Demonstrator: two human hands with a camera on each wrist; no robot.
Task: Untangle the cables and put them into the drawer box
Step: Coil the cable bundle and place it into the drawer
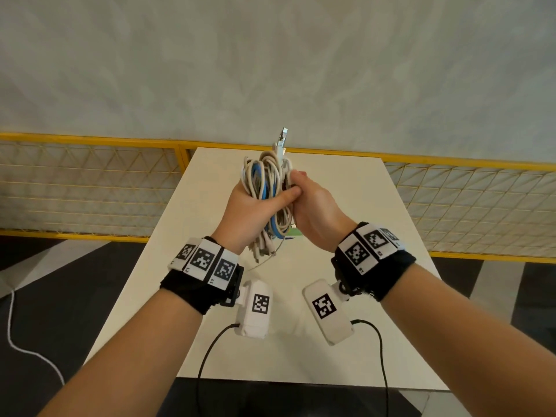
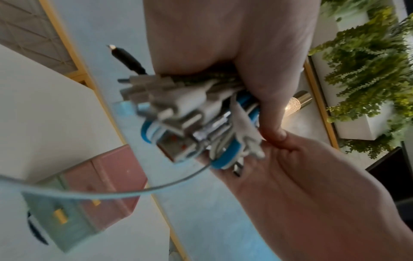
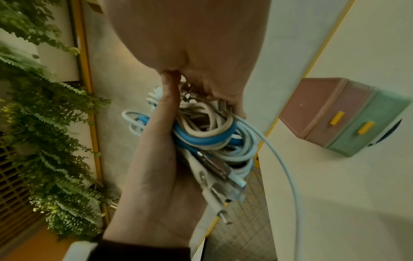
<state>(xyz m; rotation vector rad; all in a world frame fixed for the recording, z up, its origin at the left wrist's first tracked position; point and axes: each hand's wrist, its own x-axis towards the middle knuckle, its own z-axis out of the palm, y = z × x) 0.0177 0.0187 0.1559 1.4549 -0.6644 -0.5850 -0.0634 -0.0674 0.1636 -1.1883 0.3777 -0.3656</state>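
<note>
A pale grey mottled floor [image 1: 270, 70] spread beyond a yellow-framed wire-mesh railing [image 1: 90, 182], and planters of green fern-like foliage [image 3: 44, 123] stood along it in the wrist views. In front of the railing stood a cream-white rectangular table [image 1: 346, 206], with dark flooring at its near end.

Above the middle of the table, clear of its surface, both hands held a tangled bundle of white, beige and blue cables [image 1: 267, 191]. The bundle's long axis ran roughly upright in the head view: a metal USB plug [image 1: 282, 139] stuck out at the top, pointing up and away from the person, while a cluster of connector ends [image 1: 264, 249] hung from the bottom toward the wrists. One thin pale cable [image 3: 288, 176] looped loose out of the bundle and trailed down toward the table.

The left hand [image 1: 255, 212] was wrapped around the bundle's middle, its thumb pressed across the front. The right hand [image 1: 313, 206] gripped the bundle's right side, fingers curled in against the cords, touching the left thumb tip.

A small plastic drawer box with pink and pale green drawers and yellow handles [image 3: 344, 114] sat on the table, apart from the hands. Both drawers looked closed. Black wristbands carrying square black-and-white markers [image 1: 207, 260] circled each wrist.
</note>
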